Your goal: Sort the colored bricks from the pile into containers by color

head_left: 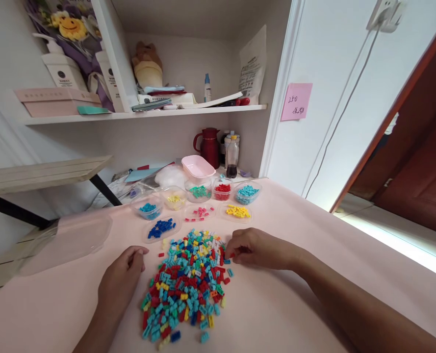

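A heap of small toy building bricks (188, 284) in mixed colours lies on the pink tabletop. At its upper right edge is my right hand (252, 247), fingertips pinched together; a bit of a red brick (232, 255) shows at them. To the left of the heap my left hand (121, 274) rests on the table, fingers curled in, with nothing visible in them. Beyond the heap, sorted bricks sit in clear tubs and lids: dark blue bricks (161, 228), pink bricks (200, 213), yellow bricks (238, 211), red bricks (222, 190) and light blue bricks (247, 192).
More tubs hold pale yellow bricks (174, 198), green bricks (199, 191) and blue bricks (148, 209). A clear lid (66, 240) lies at left. Behind stand a pink container (198, 166), a red jug (209, 147) and a bottle (232, 157), under a shelf (199, 112).
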`<state>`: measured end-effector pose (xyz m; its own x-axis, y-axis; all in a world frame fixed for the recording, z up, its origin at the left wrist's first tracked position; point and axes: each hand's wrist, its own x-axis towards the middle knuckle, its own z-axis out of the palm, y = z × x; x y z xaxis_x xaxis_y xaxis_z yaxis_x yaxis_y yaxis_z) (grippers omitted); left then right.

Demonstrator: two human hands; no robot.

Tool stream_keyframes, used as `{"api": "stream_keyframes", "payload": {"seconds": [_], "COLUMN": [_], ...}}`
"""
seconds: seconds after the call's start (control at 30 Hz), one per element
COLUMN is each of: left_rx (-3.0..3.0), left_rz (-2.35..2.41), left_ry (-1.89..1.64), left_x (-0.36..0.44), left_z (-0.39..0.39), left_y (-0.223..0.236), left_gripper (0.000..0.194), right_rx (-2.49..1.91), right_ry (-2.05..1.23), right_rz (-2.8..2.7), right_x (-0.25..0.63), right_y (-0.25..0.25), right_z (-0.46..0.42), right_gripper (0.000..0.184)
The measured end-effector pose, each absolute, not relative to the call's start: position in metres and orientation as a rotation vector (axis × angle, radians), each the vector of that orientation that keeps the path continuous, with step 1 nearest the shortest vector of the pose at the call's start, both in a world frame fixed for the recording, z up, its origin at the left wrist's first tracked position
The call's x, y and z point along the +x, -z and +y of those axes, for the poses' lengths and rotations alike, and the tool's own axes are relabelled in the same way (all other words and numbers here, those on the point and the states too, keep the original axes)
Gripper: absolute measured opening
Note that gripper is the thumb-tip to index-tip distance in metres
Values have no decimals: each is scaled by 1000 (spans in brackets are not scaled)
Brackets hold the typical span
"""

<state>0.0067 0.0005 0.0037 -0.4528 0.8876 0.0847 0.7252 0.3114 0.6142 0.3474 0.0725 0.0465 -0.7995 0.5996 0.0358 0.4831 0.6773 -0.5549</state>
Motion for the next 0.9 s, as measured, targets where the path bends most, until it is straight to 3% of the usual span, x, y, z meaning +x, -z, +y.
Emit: {"api": "stream_keyframes", "payload": {"seconds": [0.33,0.7,0.9], "left_rx": [1461,1477,1458], "left_rz": [2325,2335,2334], "left_ry": [-860,-857,-850], "left_x": [6,8,10], "left_z": [0,0,-1], "left_y": [-2,-5,-7], "left_gripper": [34,34,34], "right_rx": [-815,-803,-856], "right_ry": [-813,-818,-818], "right_rz": [-2709,-2742,-2724], "right_x": [350,344,342], "right_y": [-44,-42,-41], "right_z": [73,69,68], "right_gripper": [24,36,29]}}
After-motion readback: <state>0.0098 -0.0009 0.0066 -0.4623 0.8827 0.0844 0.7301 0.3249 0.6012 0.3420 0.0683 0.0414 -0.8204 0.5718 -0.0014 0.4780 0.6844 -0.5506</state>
